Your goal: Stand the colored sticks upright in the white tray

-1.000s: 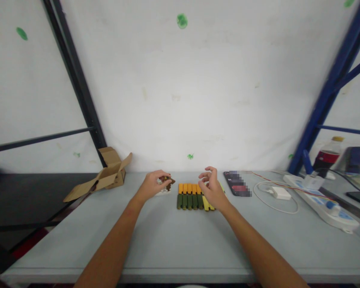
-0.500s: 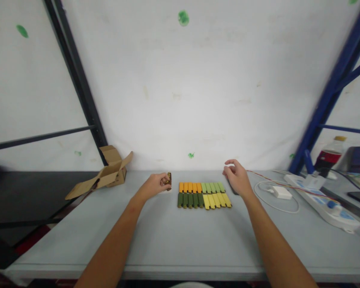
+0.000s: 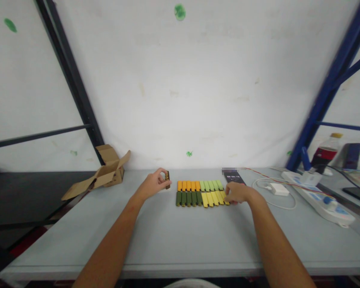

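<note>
My left hand (image 3: 153, 184) pinches a small dark brown and gold patterned piece (image 3: 167, 179) just above the table, left of the coloured rows; its kind is unclear. Flat strips with dark ends lie side by side in two rows: orange strips (image 3: 189, 185) and light green strips (image 3: 211, 185) at the back, dark green strips (image 3: 189, 199) and yellow strips (image 3: 215, 198) in front. At the right end of the yellow strips is my right hand (image 3: 237, 193), its fingers curled down over the last one. Whatever lies between those fingertips is hidden.
A phone (image 3: 232, 176) showing a timer lies behind my right hand. Further right are a white charger (image 3: 279, 189), a power strip (image 3: 321, 200), cables and a bottle of dark drink (image 3: 326, 154). An opened cardboard box (image 3: 114, 176) stands at back left, near a black post (image 3: 75, 84).
My right hand has come down and towards me, from over the phone to the yellow strips' right end, uncovering the phone's screen. The left hand still holds the patterned piece in about the same place.
</note>
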`<state>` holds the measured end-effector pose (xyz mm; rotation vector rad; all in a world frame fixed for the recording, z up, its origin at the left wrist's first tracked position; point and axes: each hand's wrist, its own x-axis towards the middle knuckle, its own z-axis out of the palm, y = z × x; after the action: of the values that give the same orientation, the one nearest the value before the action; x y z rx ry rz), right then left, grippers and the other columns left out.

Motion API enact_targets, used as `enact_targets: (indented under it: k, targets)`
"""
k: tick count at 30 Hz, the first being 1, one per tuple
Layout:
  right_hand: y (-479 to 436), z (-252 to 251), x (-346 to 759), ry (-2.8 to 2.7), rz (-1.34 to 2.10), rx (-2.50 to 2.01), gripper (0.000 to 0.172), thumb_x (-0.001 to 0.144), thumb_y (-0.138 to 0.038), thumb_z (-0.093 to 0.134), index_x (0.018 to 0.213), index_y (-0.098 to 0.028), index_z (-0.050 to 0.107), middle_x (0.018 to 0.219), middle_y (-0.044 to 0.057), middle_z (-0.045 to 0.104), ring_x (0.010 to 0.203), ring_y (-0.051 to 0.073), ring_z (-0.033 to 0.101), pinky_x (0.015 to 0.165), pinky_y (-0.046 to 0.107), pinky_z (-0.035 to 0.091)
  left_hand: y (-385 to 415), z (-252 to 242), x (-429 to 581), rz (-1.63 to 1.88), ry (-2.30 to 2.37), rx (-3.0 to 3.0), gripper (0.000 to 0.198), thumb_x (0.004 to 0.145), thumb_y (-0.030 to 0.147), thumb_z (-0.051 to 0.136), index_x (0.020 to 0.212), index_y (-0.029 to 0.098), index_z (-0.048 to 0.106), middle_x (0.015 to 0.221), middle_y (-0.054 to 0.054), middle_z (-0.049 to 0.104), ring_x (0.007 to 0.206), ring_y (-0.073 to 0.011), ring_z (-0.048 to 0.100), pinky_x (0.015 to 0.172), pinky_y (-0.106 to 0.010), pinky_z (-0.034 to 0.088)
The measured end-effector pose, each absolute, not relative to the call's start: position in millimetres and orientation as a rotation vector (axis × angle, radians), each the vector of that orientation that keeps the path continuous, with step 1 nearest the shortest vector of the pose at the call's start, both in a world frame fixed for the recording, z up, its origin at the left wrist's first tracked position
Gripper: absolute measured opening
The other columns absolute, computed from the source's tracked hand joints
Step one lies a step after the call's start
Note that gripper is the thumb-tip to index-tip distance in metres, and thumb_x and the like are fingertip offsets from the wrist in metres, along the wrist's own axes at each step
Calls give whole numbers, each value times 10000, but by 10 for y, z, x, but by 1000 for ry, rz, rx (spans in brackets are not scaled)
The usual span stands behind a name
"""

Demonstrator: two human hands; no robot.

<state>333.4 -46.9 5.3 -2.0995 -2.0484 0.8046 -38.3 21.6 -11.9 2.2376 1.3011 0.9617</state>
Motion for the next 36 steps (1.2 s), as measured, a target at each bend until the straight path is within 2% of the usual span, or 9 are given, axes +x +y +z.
enact_targets:
  k: [5, 13, 15, 17, 21, 24, 27, 30, 36]
  targets:
    - [-470, 97, 3271, -2074, 806, -2217, 71, 623, -172, 688, 666, -117, 674, 553, 21, 624, 496, 121, 546, 491, 231, 410, 241, -70, -496, 1162, 1435, 2206, 391, 916, 568, 429, 995, 216, 578, 655, 15, 679, 516, -141, 563, 515, -238, 384]
    - [-426, 20, 3253, -2151, 878, -2203, 74, 565, -127, 671, 565, -129, 597, 434, -11, 516, 409, 113, 468, 424, 234, 330, 354, -162, -663, 1190, 1547, 2151, 392, 914, 565, 422, 913, 210, 590, 654, 6, 695, 508, -145, 569, 536, -246, 410]
    - [-438, 17, 3254, -2137, 909, -2213, 143, 554, -112, 666, 696, -105, 650, 437, -16, 524, 410, 119, 480, 425, 231, 340, 374, -189, -677, 1154, 1545, 2163, 392, 915, 562, 420, 898, 210, 593, 656, 8, 696, 502, -142, 562, 534, -246, 407]
    - [-465, 30, 3277, -2069, 941, -2180, 418, 559, -110, 664, 976, -77, 654, 471, -23, 556, 434, 128, 510, 433, 221, 356, 388, -202, -686, 1138, 1546, 2178, 394, 917, 557, 416, 878, 209, 597, 660, 8, 698, 502, -141, 561, 538, -247, 407]
    - [-525, 107, 3380, -1922, 998, -1924, 795, 642, -160, 628, 1388, -59, 371, 515, -35, 581, 470, 140, 537, 441, 210, 364, 390, -189, -691, 1141, 1562, 2182, 388, 917, 538, 417, 839, 208, 605, 656, 8, 696, 514, -144, 570, 549, -250, 408]
    - [-526, 179, 3437, -1927, 1046, -1646, 574, 719, -214, 554, 1286, -137, 499, 491, -65, 519, 420, 102, 453, 433, 199, 326, 374, -170, -686, 1129, 1573, 2192, 386, 912, 527, 427, 796, 206, 607, 660, 6, 699, 518, -144, 571, 545, -251, 399]
    - [-484, 215, 3403, -1814, 987, -1540, 241, 756, -266, 501, 886, -136, 656, 458, -55, 441, 397, 77, 369, 420, 206, 268, 361, -161, -680, 1133, 1576, 2190, 385, 905, 520, 432, 779, 204, 614, 657, 3, 700, 518, -147, 572, 542, -252, 398]
    - [-439, 200, 3295, -1587, 912, -1465, 261, 781, -336, 520, 755, -119, 662, 483, -31, 451, 426, 78, 364, 430, 222, 240, 363, -162, -682, 1127, 1572, 2178, 386, 898, 517, 432, 800, 202, 632, 660, -2, 701, 526, -153, 577, 538, -252, 403]
    - [-374, 94, 3072, -1687, 857, -1156, 399, 694, -410, 728, 968, -123, 681, 647, -23, 533, 582, 113, 459, 554, 246, 344, 400, -177, -704, 1117, 1557, 2188, 407, 899, 529, 423, 822, 197, 645, 667, -11, 701, 557, -168, 601, 552, -258, 423]
